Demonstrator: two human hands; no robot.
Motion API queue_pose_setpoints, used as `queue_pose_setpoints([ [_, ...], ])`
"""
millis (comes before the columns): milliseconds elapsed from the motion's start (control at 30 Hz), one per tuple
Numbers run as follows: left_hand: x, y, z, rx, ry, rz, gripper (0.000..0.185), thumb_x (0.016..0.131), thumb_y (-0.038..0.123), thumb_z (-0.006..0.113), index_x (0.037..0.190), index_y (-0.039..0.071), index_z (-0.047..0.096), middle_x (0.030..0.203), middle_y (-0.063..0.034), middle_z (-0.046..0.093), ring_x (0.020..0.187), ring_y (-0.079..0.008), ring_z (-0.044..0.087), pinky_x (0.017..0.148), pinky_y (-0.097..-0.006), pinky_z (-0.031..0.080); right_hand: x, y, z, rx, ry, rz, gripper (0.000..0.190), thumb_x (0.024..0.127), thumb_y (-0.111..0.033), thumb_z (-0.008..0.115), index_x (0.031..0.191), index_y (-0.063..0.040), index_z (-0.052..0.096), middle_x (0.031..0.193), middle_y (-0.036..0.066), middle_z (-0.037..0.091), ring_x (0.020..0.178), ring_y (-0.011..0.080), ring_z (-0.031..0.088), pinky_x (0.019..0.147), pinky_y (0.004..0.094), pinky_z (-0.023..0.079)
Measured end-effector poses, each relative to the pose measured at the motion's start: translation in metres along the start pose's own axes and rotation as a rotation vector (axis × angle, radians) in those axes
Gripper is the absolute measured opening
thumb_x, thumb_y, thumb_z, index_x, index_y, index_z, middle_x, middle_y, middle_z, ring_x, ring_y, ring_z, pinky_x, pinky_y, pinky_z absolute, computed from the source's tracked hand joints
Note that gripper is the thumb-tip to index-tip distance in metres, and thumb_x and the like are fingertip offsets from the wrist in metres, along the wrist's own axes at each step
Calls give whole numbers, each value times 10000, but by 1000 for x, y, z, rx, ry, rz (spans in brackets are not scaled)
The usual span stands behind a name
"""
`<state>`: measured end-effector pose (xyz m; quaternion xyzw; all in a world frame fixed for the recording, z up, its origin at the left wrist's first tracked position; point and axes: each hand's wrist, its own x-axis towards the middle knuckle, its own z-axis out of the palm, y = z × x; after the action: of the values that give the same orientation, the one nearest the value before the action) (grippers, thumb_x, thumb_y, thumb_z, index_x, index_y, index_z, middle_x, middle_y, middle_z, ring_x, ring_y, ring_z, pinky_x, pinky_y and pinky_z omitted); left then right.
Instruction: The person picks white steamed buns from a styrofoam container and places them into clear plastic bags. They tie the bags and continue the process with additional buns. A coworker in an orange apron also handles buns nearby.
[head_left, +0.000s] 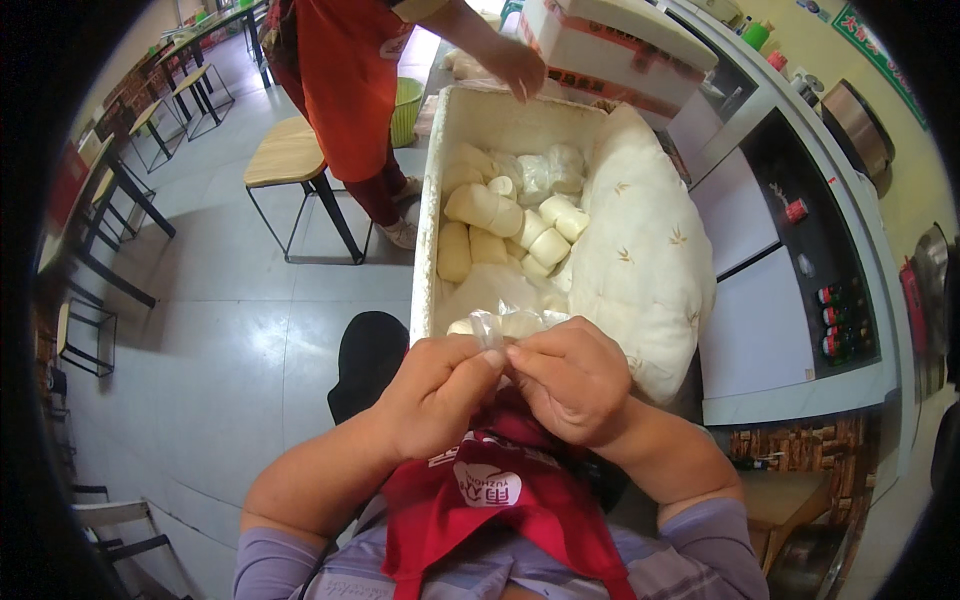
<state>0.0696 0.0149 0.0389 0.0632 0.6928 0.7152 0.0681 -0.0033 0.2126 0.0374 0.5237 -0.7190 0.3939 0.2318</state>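
My left hand (450, 386) and my right hand (574, 379) meet at the near end of a foam box, both pinching the gathered top of a clear plastic bag (487, 330). Pale steamed buns show in the bag just beyond my fingers. Inside the white foam box (425, 225) lie several loose cylindrical steamed buns (486, 210), some leaning on one another. More clear bags of buns (536, 176) rest towards its far end. A cream quilted cover (645, 247) with a leaf print is bunched along the right side of the box.
Across the box stands a person in a red-orange apron (360, 90), one hand over its far rim. A taped foam box (615, 52) is behind it. A wooden-topped stool (285, 154) stands left, a green basket (406, 112) beyond. A cabinet (765, 330) flanks the right side.
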Motion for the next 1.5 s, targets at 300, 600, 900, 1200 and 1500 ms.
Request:
queue_pose_setpoints([
  [300,-1,-20,11,637,345,650,716,782,-98,691,1458,-25,469,951,-154,703,802,-334,687,722,-385,562,4,-8,5,568,-52,1024,114,982,-81,719,1007,31,724,932,23,721,830,56,627,690,249,527],
  [600,-2,-24,12,605,371,626,530,823,-81,711,1329,-11,568,970,-138,746,813,-309,728,728,-378,581,17,8,-27,515,-591,758,177,940,-135,708,1063,-16,754,908,135,721,885,257,704,830,337,541],
  [900,7,-15,6,649,442,610,450,777,-38,783,1205,36,670,945,-107,705,844,-293,697,725,-360,555,0,30,-22,1206,-610,967,162,1047,-161,636,1086,-31,725,892,-18,675,786,69,584,701,238,469],
  [1200,5,-16,3,713,356,808,338,712,2,829,1032,25,726,840,-95,635,721,-274,605,617,-362,489,9,19,-15,1296,-401,1036,154,1022,-115,673,1125,0,687,944,3,675,789,74,587,714,233,484],
  [1500,-19,-44,-38,995,665,585,93,847,-47,706,902,11,659,774,-121,618,644,-271,585,580,-359,475,3,40,-33,221,-305,846,108,904,-61,764,981,13,743,885,72,700,816,140,649,769,285,526],
])
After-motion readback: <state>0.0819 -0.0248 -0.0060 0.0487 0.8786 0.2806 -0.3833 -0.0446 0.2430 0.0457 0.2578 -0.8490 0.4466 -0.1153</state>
